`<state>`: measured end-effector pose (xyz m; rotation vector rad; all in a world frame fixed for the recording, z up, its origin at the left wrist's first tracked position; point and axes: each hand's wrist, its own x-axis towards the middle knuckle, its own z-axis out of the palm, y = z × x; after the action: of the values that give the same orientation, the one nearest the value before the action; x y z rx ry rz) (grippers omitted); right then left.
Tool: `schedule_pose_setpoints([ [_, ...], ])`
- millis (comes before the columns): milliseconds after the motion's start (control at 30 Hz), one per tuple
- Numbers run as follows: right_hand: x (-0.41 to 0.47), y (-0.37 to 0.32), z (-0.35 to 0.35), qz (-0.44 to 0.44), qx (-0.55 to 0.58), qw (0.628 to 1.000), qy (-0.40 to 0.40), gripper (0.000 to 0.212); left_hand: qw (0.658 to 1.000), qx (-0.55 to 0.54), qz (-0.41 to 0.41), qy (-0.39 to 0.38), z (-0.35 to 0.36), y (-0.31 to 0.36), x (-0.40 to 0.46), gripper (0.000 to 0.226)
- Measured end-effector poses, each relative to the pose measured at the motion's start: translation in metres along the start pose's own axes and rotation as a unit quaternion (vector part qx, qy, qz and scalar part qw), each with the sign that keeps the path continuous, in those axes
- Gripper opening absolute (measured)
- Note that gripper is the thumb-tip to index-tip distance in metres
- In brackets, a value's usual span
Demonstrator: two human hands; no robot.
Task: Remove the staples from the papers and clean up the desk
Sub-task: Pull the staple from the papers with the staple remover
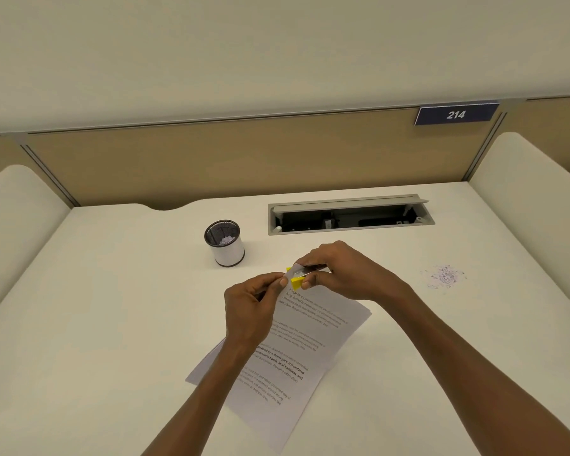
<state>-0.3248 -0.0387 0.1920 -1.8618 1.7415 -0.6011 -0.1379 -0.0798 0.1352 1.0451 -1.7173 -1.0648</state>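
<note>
A stack of printed papers lies slanted on the white desk, its top corner lifted off the surface. My left hand pinches that lifted corner between thumb and fingers. My right hand grips a yellow staple remover, whose metal jaws sit on the paper corner right beside my left fingertips. The staple itself is hidden under the jaws and fingers.
A black mesh cup wrapped in white, with paper bits inside, stands behind and left of my hands. A small heap of paper scraps lies on the desk to the right. An open cable tray is set in the desk's rear.
</note>
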Motion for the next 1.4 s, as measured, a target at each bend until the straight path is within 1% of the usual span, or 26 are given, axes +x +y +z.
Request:
schedule_pose_setpoints([
  [167,0.000,-0.001,-0.002,-0.006,-0.007,1.000,-0.005,0.027,1.000,-0.013,-0.020,-0.010,-0.002,0.000,0.000,0.023],
  [333,-0.001,-0.004,-0.003,-0.009,0.005,1.000,-0.002,0.022,1.000,-0.011,-0.018,-0.015,-0.002,-0.001,0.002,0.019],
  [500,0.000,-0.005,-0.003,-0.001,0.005,1.000,-0.006,0.022,1.000,-0.007,-0.015,-0.022,-0.004,0.000,0.002,0.023],
  [667,0.000,-0.006,-0.004,-0.002,0.003,1.000,-0.009,0.022,0.999,-0.010,-0.021,-0.026,-0.005,0.001,0.002,0.022],
  [833,0.002,-0.007,-0.004,-0.015,-0.021,1.000,0.015,0.023,0.999,-0.025,-0.037,-0.013,-0.004,0.001,0.002,0.017],
  [1000,0.003,-0.005,-0.004,-0.031,-0.029,0.998,0.038,0.022,0.997,-0.059,-0.047,-0.017,-0.003,0.005,0.000,0.014],
  [1167,0.005,-0.006,-0.004,-0.057,-0.019,0.997,0.049,0.020,0.995,-0.089,-0.049,0.004,-0.003,0.010,0.000,0.019],
  [1400,0.006,-0.004,-0.001,-0.053,-0.033,0.997,0.051,0.022,0.996,-0.078,-0.047,0.000,-0.005,0.007,0.000,0.020],
])
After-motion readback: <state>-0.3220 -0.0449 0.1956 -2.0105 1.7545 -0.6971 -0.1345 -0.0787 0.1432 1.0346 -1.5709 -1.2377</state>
